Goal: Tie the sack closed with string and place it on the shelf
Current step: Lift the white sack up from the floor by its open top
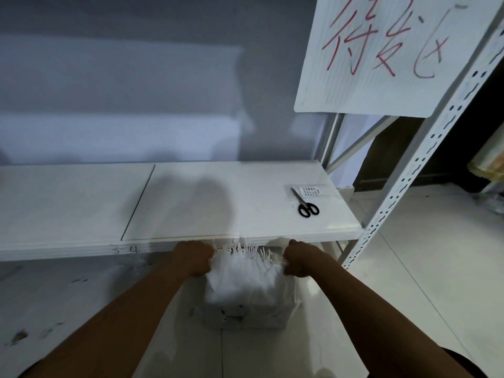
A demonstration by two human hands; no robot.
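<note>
Both arms reach forward and down, bare forearms converging. Left hand (194,260) is fisted, knuckles up, gripping the left of the sack (245,285) top. Right hand (301,260) mirrors it, fisted on the right side. The 2 hands sit level and apart, wrists roughly straight.

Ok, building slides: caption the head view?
Left hand and right hand grip the frayed mouth of the sack in front of the shelf bearing scissors.
</note>
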